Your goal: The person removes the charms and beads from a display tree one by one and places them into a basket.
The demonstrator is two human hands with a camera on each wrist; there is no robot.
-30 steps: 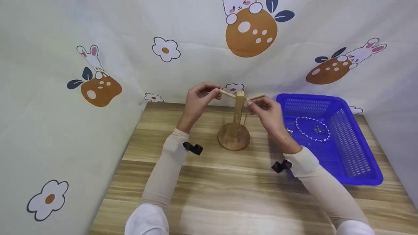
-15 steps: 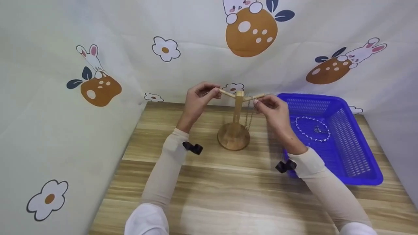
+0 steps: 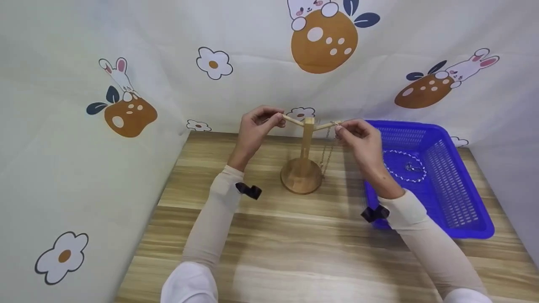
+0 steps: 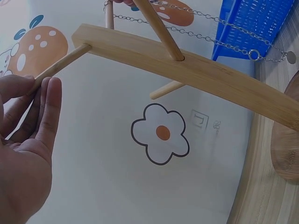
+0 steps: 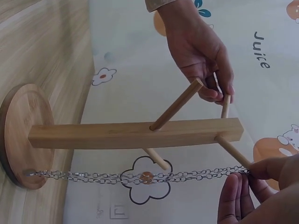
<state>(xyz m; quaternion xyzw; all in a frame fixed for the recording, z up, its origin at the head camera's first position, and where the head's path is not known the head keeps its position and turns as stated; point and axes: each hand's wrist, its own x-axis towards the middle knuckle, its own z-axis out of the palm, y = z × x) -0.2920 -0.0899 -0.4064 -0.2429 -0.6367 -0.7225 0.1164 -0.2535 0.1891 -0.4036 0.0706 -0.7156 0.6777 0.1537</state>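
A wooden jewelry stand point(image 3: 307, 143) with a round base point(image 3: 300, 182) and several pegs stands upright on the table. My left hand point(image 3: 254, 132) pinches the end of its upper left peg point(image 4: 60, 64). At the upper right peg point(image 5: 233, 151), my right hand point(image 3: 363, 141) pinches a silver chain necklace point(image 5: 98, 177) close to the peg's tip. Two strands of the chain hang down from there, with a small round pendant point(image 5: 29, 172) at the bottom beside the base. Whether the chain is looped fully over the peg is hidden by the right fingers.
A blue plastic basket point(image 3: 429, 232) stands on the table to the right, partly behind my right forearm. Inside lie a beaded necklace point(image 3: 414, 181) and a small silvery piece point(image 3: 412, 167). A printed cloth wall point(image 3: 252, 92) rises right behind the stand.
My right hand has moved outward along the right peg, from near the post to its tip, and the hanging chain has shifted right with it. The left hand has stayed on its peg.
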